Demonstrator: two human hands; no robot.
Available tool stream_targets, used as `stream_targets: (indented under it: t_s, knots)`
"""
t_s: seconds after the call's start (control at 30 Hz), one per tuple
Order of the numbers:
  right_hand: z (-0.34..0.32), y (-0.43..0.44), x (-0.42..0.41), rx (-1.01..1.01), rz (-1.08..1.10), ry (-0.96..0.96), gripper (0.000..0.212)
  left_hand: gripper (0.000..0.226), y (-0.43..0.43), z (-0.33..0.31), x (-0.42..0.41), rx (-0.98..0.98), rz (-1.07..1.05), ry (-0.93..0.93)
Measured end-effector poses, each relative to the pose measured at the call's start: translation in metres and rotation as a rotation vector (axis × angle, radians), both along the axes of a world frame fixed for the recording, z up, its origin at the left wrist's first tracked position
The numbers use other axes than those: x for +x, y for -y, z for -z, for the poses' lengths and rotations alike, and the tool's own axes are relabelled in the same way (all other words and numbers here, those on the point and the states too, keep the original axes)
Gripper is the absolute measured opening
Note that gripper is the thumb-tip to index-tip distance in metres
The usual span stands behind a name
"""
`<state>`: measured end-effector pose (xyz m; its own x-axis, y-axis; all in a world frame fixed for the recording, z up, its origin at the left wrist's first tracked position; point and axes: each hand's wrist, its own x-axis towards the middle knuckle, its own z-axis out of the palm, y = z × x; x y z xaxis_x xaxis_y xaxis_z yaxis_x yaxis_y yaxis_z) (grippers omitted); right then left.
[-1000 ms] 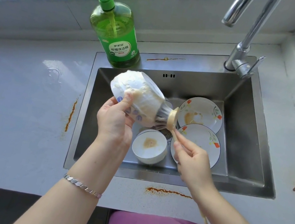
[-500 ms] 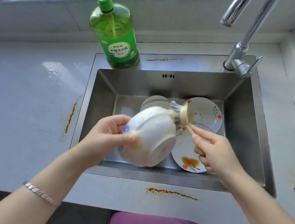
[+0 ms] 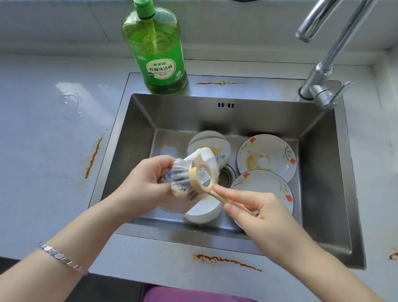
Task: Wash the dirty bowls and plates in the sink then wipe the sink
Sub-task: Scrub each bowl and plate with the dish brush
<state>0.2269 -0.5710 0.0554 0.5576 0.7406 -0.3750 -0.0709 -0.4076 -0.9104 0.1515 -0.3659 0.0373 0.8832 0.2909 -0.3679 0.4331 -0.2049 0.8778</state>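
Pale worktop (image 3: 22,147) streaked with orange-brown smears, a steel sink (image 3: 329,199) sunk into it, and a tap (image 3: 319,86) at the sink's far right corner with no water showing. A green detergent bottle (image 3: 155,59) stands on the far left of the sink's rim. Two flowered plates lie at the right of the basin. The far plate (image 3: 266,157) carries a brown stain, and the near plate (image 3: 265,185) is partly under the right forearm. Both are glazed and probably slick once soapy, so best lifted by the rim with a thumb on top. One bowl (image 3: 207,139) lies tipped at the far middle and another white bowl (image 3: 206,212) sits on the basin floor near the front. The held bowl (image 3: 208,158) is above the basin, left of centre, in the left hand (image 3: 146,181), whose fingers curl round its wall. It is largely hidden by the brush, so its tilt is unclear. It looks ceramic: stiff, moderately heavy, chippable against steel, and needing a firm rim-and-wall grip while wet. The right hand (image 3: 261,214) pinches the wooden handle of the scrubbing brush (image 3: 201,176), its bristles against the bowl. The brush is light, and its bristles should give under pressure.
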Motion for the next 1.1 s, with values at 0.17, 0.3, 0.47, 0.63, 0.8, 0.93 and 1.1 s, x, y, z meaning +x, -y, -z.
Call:
stream_targets:
  t_s: [0.17,0.3,0.47,0.63,0.8,0.93,1.1]
  knots:
    - [0.012,0.002,0.018,-0.111,0.201,0.088,0.034,0.028,0.002,-0.004,0.005,-0.019,-0.024,0.011]
    - [0.000,0.003,-0.006,0.001,0.081,0.129,0.038,0.026,0.000,-0.007,0.005,-0.049,-0.049,0.056]
    - [0.015,0.004,0.018,-0.143,0.229,0.126,0.035,0.023,0.000,-0.008,0.004,-0.077,-0.043,0.053]
    - [0.010,0.004,0.008,-0.053,0.087,0.132,0.036,0.021,-0.001,-0.005,0.002,-0.065,-0.006,0.053]
    - [0.043,0.007,0.030,-0.139,0.266,0.006,0.033,0.033,-0.003,-0.006,0.001,-0.149,-0.120,0.090]
    - [0.048,-0.001,0.009,-0.063,0.381,-0.049,0.036,0.026,0.006,0.000,0.005,-0.348,-0.464,0.127]
    - [0.062,-0.007,0.001,-0.104,0.394,-0.022,0.037,0.019,0.022,0.004,0.015,-0.452,-0.739,0.081]
